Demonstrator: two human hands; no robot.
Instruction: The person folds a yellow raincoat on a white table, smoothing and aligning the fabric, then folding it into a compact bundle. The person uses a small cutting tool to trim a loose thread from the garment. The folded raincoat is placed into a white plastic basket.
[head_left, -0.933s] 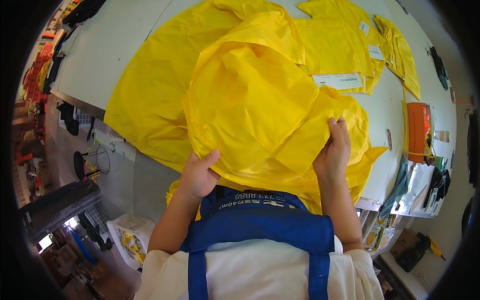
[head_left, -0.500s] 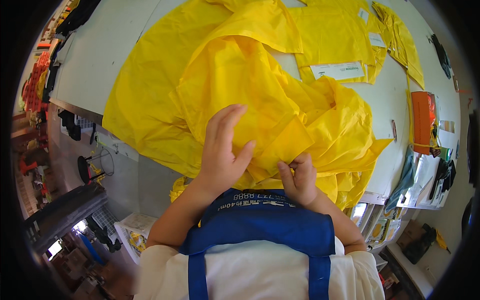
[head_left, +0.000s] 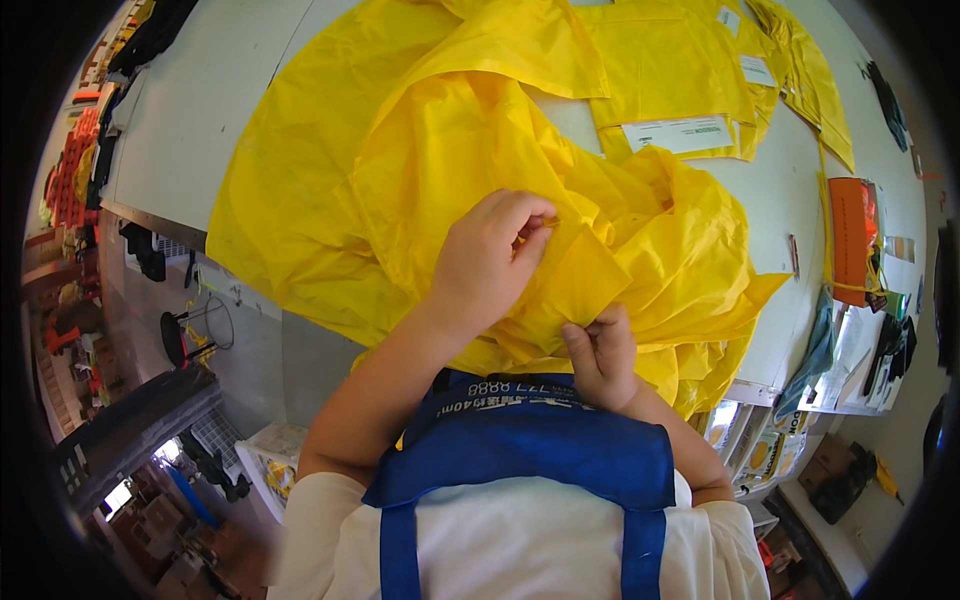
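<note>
Yellow garment (head_left: 420, 190) lies heaped on the white counter (head_left: 200, 120), spilling over the near edge toward the person's blue apron (head_left: 530, 440). Thin, slick-looking fabric, lots of folds. Left hand (head_left: 490, 260) sits on top of the heap, fingers (head_left: 530, 215) curled in tight & pinching a small fold or edge at the tips. Right hand (head_left: 600, 350) is lower, near the counter edge, fingers closed on another bit of the same cloth just beside a flat square-ish flap (head_left: 575, 290). Both hands gripping, neither open.

Step in hand, by the look of it: locating & lining up an edge or seam, two pinch points on one panel, sorting out the bunched part rather than spreading the whole thing. Next move prob. calls for keeping both pinches firm while pulling the panel taut between them; fabric this slippery could slide out or drag the rest of the heap along.

Far right: more flat yellow pieces (head_left: 680, 80) w/ a white paper label (head_left: 680, 133), well apart from the hands. Orange item (head_left: 850, 240) at the right edge.
</note>
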